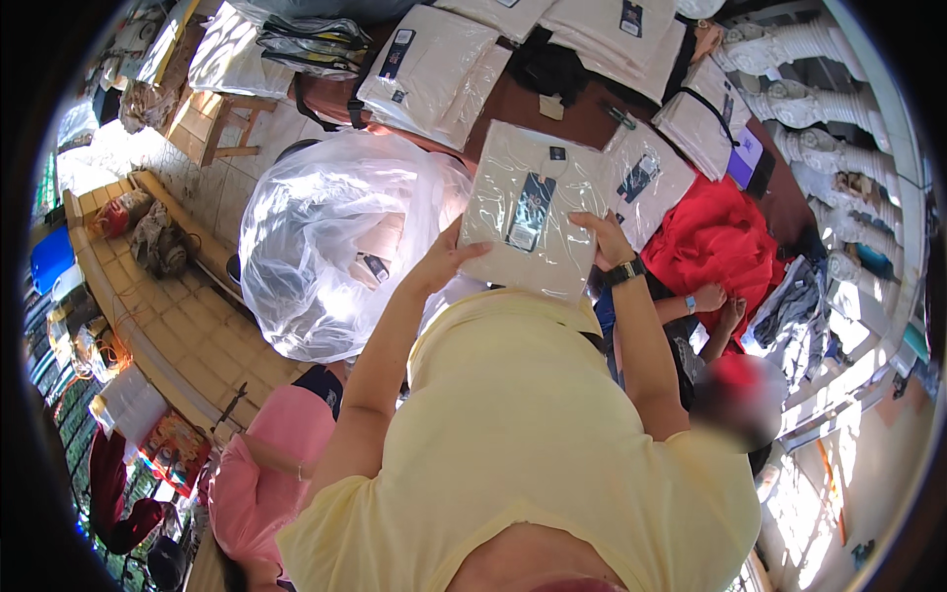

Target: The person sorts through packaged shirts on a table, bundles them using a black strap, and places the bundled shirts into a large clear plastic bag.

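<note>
Between my two hands is a folded cream garment point(493, 187) in a clear plastic bag, with a dark printed tag on its front. My left hand point(449, 259) grips its left edge, thumb on top. On the opposite edge my right hand point(606, 240) is closed in the same way, a dark watch on its wrist. The fingers beneath the package are hidden. Just left stands a large clear plastic sack point(306, 247) with a tagged bagged garment point(380, 247) showing inside. Another bagged cream garment point(646, 178) lies right of my package.
Stacks of bagged garments point(434, 69) line the far side of the brown table point(493, 109). To the right, a co-worker's hands point(718, 304) are at a red cloth point(710, 237). A person in pink point(276, 444) sits at lower left, near a bamboo bench point(207, 326).
</note>
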Demonstrator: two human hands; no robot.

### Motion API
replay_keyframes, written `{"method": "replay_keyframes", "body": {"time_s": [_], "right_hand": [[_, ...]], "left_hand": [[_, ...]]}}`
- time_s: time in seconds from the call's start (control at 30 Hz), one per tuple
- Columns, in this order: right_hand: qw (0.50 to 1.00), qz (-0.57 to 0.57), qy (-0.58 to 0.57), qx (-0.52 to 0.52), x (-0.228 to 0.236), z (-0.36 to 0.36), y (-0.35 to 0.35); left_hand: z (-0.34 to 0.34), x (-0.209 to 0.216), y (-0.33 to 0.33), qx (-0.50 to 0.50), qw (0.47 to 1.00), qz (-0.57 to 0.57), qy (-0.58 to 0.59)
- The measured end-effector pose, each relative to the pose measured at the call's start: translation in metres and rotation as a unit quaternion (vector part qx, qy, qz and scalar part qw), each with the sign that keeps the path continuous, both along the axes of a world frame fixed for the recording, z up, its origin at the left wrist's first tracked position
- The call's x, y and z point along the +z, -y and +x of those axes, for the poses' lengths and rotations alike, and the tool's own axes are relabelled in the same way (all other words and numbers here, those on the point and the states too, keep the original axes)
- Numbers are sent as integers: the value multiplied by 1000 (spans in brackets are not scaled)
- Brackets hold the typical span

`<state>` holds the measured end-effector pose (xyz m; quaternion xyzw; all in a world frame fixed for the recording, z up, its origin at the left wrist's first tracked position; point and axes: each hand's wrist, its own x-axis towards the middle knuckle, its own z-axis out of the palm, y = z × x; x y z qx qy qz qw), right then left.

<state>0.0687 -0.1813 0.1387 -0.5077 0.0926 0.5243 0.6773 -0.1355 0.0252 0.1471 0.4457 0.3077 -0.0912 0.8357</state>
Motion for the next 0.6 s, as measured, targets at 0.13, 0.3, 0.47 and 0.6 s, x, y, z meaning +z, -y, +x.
{"method": "replay_keyframes", "body": {"time_s": [0.13, 0.3, 0.47, 0.6], "right_hand": [[1000, -19, -14, -8, -15, 5, 6], [998, -44, -28, -27, -23, 18, -1], [998, -52, -24, -22, -24, 28, -12], [998, -52, -17, -21, -26, 38, -14]], "left_hand": [[10, -15, 5, 4, 1000, -23, -10], [26, -19, -2, 1, 1000, -5, -7], [32, -32, -8, -1, 1000, 0, 6], [43, -35, -12, -1, 1000, 3, -2]]}}
